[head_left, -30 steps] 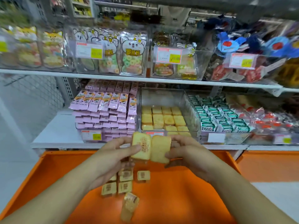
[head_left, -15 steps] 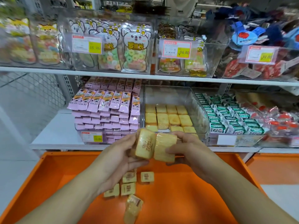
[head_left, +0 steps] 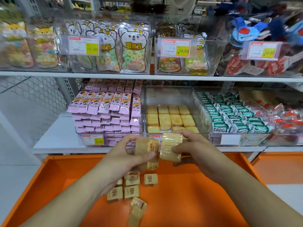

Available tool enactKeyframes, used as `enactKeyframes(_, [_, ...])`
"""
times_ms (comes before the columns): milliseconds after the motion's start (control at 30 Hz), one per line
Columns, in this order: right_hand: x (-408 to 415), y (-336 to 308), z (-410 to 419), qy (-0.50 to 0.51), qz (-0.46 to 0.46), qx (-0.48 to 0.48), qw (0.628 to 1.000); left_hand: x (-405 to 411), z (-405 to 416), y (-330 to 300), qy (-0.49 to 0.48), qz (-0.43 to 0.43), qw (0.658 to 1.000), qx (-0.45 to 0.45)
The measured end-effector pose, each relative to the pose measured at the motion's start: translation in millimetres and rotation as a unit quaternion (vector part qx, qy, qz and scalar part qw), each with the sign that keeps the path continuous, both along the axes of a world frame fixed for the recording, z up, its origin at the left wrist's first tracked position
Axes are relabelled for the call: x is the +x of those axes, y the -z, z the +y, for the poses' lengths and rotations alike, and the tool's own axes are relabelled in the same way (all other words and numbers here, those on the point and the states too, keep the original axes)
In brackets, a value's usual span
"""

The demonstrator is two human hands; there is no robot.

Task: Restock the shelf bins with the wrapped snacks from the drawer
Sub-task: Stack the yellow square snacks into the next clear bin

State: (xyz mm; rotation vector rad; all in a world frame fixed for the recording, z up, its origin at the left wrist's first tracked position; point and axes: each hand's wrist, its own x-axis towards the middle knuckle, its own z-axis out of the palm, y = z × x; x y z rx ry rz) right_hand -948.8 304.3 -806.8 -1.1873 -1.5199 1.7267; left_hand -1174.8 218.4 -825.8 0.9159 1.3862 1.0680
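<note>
Both hands up over the far edge of the orange drawer (head_left: 188, 202), just in front of the shelf (head_left: 54, 136). Left hand (head_left: 129, 154) grip curled round a stack of wrapped snacks (head_left: 151, 154), thumb across the front, fingers behind; printed wrapper faces the camera. Right hand (head_left: 195, 145) grip curled round a second snack stack (head_left: 171, 147), thumb on the front face, fingers over the top; plain clear wrap facing out. The 2 stacks sit side by side, touching or nearly so, cannot tell which. On the drawer floor under the left hand, loose snacks (head_left: 132, 185) lie in a small cluster, about 6, 1 of them (head_left: 136, 210) tipped toward the near edge. On the shelf directly behind the hands, the clear bin (head_left: 177, 95) is part filled with the same yellow snacks in rows. Pink packets (head_left: 106, 112) stacked in the bin to its left, green packets (head_left: 234, 118) in the bin to its right.
</note>
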Motion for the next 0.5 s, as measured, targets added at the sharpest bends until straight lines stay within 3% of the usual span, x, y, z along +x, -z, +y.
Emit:
enactKeyframes(133, [3.0, -5.6, -0.6, 0.017, 0.010, 0.023, 1.000, 6.5, -2.8, 1.2, -0.018, 0.051, 0.998, -0.015])
enactKeyframes(267, [4.9, -13.5, 30.4, 0.058, -0.022, 0.109, 0.992, 6.7, 0.7, 1.9, -0.019, 0.054, 0.998, -0.007])
enactKeyframes(400, [-4.6, -14.8, 77.2, 0.104, -0.079, 0.193, 0.972, 3.9, 14.4, 1.9, -0.016, 0.050, 0.999, 0.013])
enactKeyframes(500, [-16.7, -6.1, 110.3, 0.084, -0.147, 0.207, 0.964, -3.1, 23.3, 6.0, -0.006, 0.076, 0.997, -0.006])
